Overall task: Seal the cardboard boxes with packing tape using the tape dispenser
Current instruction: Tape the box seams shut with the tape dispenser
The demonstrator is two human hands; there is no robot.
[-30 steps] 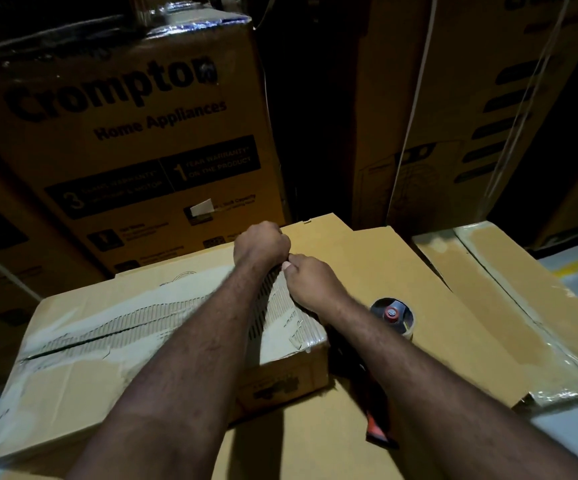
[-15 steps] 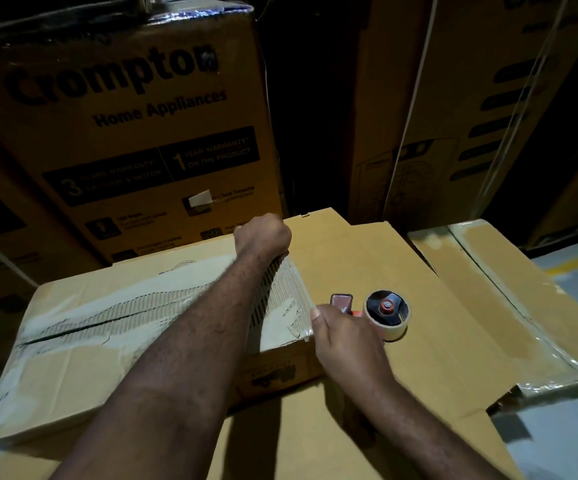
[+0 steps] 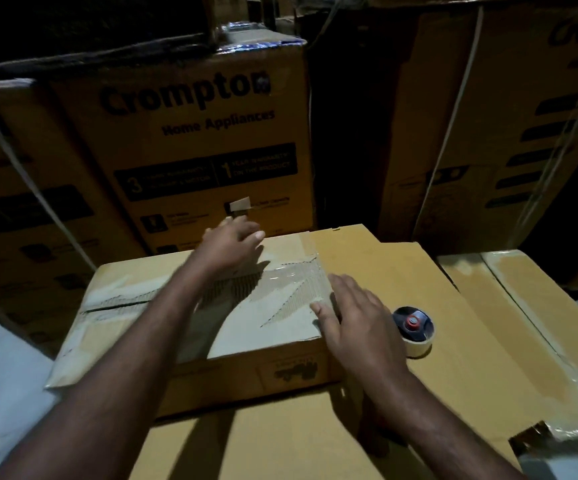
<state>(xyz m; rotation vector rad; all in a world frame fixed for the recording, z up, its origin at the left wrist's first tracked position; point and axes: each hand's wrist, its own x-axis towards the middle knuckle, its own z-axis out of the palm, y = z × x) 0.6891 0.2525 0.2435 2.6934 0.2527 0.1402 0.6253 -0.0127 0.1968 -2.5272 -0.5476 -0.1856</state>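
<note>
Box [image 3: 280, 372] under both hands, tape [image 3: 291, 282] across its top. L hand [image 3: 232, 244] flat at far edge, fingers straight, slightly spread. R hand [image 3: 353, 317] at right edge, fingers straight & together, thumb on box top. Dispenser [image 3: 414, 332] just right of those fingers, untouched, on flat cardboard [image 3: 419, 271].

Stacked printed Crompton cartons [image 3: 190, 140] behind, white strap [image 3: 453, 109] across one.
</note>
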